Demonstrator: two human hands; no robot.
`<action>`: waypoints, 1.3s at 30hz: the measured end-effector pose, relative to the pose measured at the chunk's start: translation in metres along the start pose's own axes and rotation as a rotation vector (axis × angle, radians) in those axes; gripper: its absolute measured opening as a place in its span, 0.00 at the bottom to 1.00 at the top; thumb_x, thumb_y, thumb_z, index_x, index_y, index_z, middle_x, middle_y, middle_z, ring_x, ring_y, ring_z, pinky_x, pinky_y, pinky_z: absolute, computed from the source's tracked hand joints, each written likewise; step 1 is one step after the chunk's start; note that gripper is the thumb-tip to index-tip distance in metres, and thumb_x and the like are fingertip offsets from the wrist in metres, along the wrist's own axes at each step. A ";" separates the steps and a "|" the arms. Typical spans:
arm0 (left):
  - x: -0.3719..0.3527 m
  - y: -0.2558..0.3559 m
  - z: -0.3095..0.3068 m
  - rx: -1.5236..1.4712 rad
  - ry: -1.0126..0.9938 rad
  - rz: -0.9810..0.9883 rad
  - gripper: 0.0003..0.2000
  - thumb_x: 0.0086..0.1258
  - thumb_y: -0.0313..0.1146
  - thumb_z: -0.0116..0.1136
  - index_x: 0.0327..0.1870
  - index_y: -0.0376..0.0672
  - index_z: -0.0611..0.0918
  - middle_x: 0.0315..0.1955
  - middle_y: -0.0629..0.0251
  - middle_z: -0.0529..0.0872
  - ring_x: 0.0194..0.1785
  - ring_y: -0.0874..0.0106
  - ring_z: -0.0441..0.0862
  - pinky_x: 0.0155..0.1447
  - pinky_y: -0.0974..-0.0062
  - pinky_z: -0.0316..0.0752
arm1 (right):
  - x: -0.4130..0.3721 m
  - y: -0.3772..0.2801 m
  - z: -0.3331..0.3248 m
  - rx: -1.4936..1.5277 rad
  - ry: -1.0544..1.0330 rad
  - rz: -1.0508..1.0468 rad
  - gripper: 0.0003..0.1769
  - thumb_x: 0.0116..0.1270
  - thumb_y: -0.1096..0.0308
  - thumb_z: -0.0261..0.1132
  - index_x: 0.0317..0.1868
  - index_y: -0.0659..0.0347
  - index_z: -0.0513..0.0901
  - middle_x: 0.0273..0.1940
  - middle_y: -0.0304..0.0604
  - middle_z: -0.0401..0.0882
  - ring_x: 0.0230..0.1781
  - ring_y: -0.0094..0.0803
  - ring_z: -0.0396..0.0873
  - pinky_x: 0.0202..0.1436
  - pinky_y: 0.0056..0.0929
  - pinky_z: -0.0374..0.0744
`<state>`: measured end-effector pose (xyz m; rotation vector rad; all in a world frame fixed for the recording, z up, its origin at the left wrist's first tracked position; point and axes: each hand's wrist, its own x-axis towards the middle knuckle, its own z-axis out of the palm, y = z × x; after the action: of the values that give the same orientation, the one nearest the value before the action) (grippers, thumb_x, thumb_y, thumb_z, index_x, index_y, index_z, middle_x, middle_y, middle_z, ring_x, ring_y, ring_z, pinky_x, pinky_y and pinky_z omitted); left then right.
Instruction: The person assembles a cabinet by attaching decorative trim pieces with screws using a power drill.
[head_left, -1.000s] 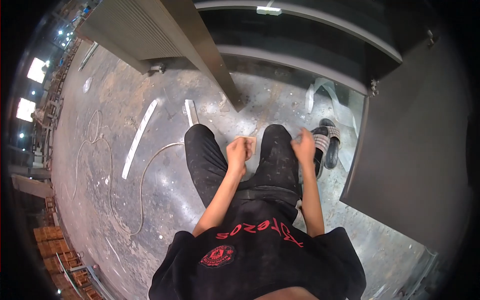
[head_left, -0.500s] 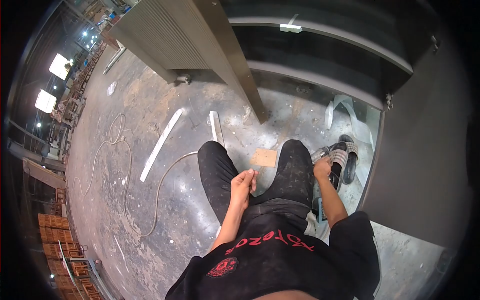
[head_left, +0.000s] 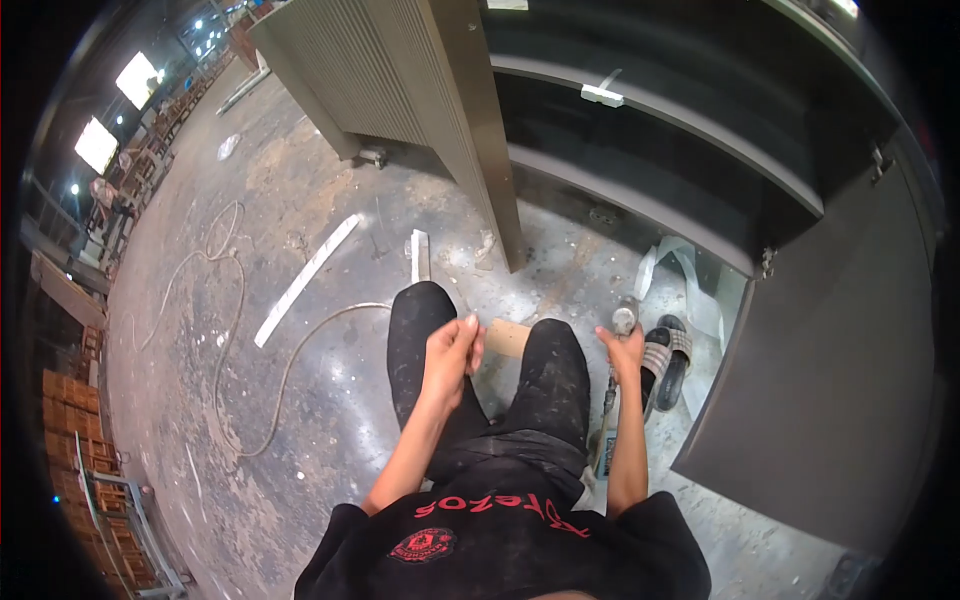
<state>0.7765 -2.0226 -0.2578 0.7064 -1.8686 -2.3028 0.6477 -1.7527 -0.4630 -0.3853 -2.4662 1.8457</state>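
Observation:
My left hand is held above the left knee, its thumb and fingers pinched together. Whatever lies between those fingertips is too small to make out. My right hand grips a grey, rounded hand tool beside the right knee. The tool's exact kind is not clear, though a thin hose or cord seems to run down below the hand. Between the knees a tan square piece of board lies on the floor, partly hidden by the right knee.
A dark cabinet with shelves stands ahead, its fluted door swung left and a plain door swung right. White strips and a hose lie on the floor. Slippers are at the right foot.
My right hand has come up and forward from near the slippers with the tool. The left hand has risen slightly, still pinched. The whole view has shifted a little.

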 end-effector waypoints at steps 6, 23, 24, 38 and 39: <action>0.048 0.065 0.082 -0.106 -0.055 0.163 0.16 0.77 0.43 0.54 0.40 0.37 0.81 0.20 0.75 0.75 0.20 0.84 0.67 0.25 0.83 0.57 | -0.062 -0.166 -0.040 0.067 -0.170 -0.780 0.16 0.57 0.69 0.73 0.43 0.68 0.81 0.34 0.51 0.82 0.29 0.42 0.83 0.35 0.36 0.81; 0.079 0.140 0.094 0.159 -0.279 0.129 0.15 0.78 0.42 0.54 0.37 0.38 0.81 0.17 0.78 0.70 0.17 0.88 0.58 0.23 0.88 0.52 | -0.055 -0.196 -0.008 0.364 -0.338 -0.905 0.24 0.50 0.69 0.72 0.45 0.76 0.80 0.38 0.59 0.82 0.33 0.49 0.84 0.36 0.35 0.79; 0.078 0.138 0.098 0.175 -0.241 0.153 0.15 0.78 0.42 0.54 0.37 0.38 0.81 0.18 0.78 0.70 0.18 0.88 0.58 0.23 0.88 0.52 | -0.053 -0.192 -0.004 0.347 -0.292 -0.950 0.23 0.50 0.69 0.71 0.44 0.76 0.80 0.38 0.59 0.82 0.33 0.49 0.84 0.35 0.35 0.79; 0.078 0.100 0.107 -0.013 -0.236 0.076 0.16 0.81 0.42 0.47 0.49 0.36 0.79 0.20 0.76 0.66 0.24 0.84 0.60 0.29 0.84 0.59 | -0.032 -0.155 0.034 0.420 -0.149 -1.033 0.15 0.48 0.70 0.68 0.33 0.75 0.80 0.35 0.53 0.84 0.27 0.42 0.82 0.29 0.35 0.77; 0.076 0.098 0.105 -0.035 -0.262 0.058 0.17 0.81 0.42 0.47 0.50 0.35 0.79 0.20 0.76 0.66 0.24 0.84 0.60 0.29 0.84 0.60 | -0.032 -0.154 0.034 0.422 -0.141 -1.047 0.15 0.48 0.70 0.68 0.33 0.75 0.80 0.35 0.54 0.84 0.27 0.42 0.82 0.29 0.35 0.77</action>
<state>0.6448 -1.9789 -0.1720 0.3535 -1.9146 -2.4859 0.6458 -1.8318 -0.3231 0.8910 -1.6423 1.7639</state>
